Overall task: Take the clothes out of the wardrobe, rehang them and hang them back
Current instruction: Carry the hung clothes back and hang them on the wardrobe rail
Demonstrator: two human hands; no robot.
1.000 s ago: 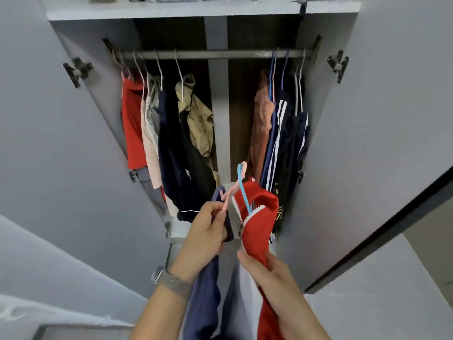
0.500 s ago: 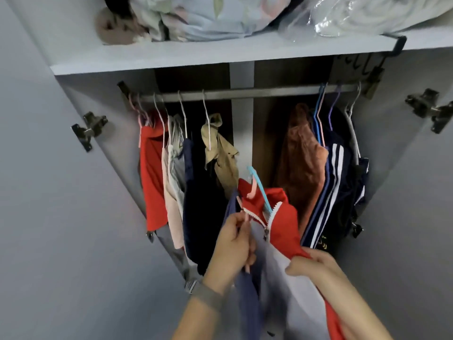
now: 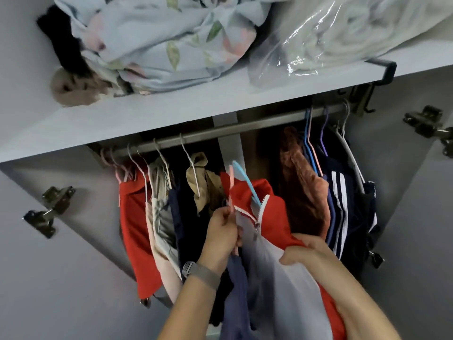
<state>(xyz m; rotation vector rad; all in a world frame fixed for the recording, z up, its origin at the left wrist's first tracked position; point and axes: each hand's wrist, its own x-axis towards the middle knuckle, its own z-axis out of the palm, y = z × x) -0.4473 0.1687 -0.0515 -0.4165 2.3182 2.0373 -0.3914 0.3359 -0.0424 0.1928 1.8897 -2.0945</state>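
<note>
A red and white zip jacket (image 3: 264, 217) hangs on a blue hanger (image 3: 246, 184) whose hook sits below the metal rail (image 3: 220, 131), in the gap between two groups of hung clothes. My left hand (image 3: 221, 239) pinches a pink hanger (image 3: 231, 190) carrying a dark blue garment (image 3: 236, 290) next to the jacket. My right hand (image 3: 301, 253) grips the jacket's red side lower down. Red, beige, grey and navy clothes (image 3: 157, 217) hang at the left; a rust garment (image 3: 304, 192) and navy striped ones (image 3: 343, 204) hang at the right.
A shelf (image 3: 147, 114) above the rail holds a floral bundle (image 3: 159, 40) and a plastic-wrapped blanket (image 3: 343, 28). Both wardrobe doors stand open, with metal hinges at the left (image 3: 49, 209) and at the right (image 3: 426, 123).
Both hands have lifted the two hangers with their garments up toward the rail and into the gap. The view has tilted upward, bringing the shelf's contents into sight.
</note>
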